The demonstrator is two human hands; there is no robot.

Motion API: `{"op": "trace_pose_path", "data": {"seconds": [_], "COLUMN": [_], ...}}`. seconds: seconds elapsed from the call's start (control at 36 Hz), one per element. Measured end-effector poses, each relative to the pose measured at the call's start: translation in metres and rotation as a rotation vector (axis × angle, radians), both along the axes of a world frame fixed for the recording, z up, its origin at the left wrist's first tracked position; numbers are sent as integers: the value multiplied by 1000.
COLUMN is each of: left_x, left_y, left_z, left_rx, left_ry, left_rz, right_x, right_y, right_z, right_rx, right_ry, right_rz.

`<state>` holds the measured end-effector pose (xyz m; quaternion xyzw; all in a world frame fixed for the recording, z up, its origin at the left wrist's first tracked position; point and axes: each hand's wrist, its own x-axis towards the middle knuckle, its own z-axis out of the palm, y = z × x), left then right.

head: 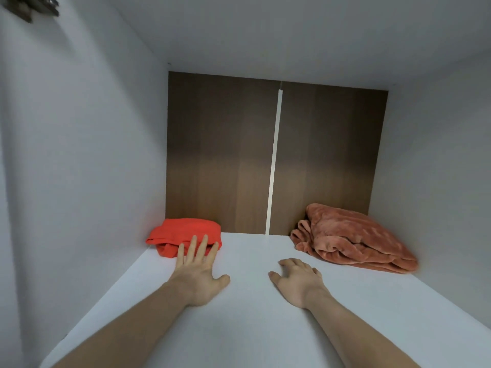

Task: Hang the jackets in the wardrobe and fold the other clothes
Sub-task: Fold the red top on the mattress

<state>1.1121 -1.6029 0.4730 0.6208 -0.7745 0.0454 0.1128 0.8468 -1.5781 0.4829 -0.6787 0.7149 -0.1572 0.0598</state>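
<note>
- Reaching into a white shelf (252, 301) of the wardrobe, the left hand (198, 274) lies flat at centre left, fingers straight and slightly spread, their tips touching the folded red cloth (186, 231).
- That red cloth sits at the back left corner, against the brown back panel (220, 155).
- Right of centre, the right hand (297, 280) rests on the shelf with fingers loosely curled, holding nothing.
- A folded rust-coloured fleece (353, 240) lies at the right, well apart from the right hand.
</note>
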Motion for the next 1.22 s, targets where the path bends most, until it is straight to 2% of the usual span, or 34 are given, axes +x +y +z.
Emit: {"op": "trace_pose_path", "data": {"seconds": [0.14, 0.31, 0.5, 0.78, 1.03, 1.11, 1.22], "left_x": [-11, -24, -23, -23, -36, -49, -68], "left_y": [45, 85, 89, 105, 130, 155, 213], "left_z": [2, -1, 4, 13, 14, 11, 2], "left_rx": [188, 277, 281, 273, 252, 266, 201], "left_ry": [66, 77, 127, 126, 115, 118, 181], "left_rz": [4, -59, -33, -5, 82, 47, -85], "right_x": [1, 6, 18, 15, 8, 5, -23], "right_y": [2, 10, 35, 105, 178, 207, 266], "right_z": [3, 9, 7, 4, -14, -21, -26], "right_rx": [35, 88, 45, 139, 6, -73, -119], "right_ry": [45, 119, 146, 151, 60, 40, -99], "right_rz": [11, 17, -84, 88, 141, 145, 282]}}
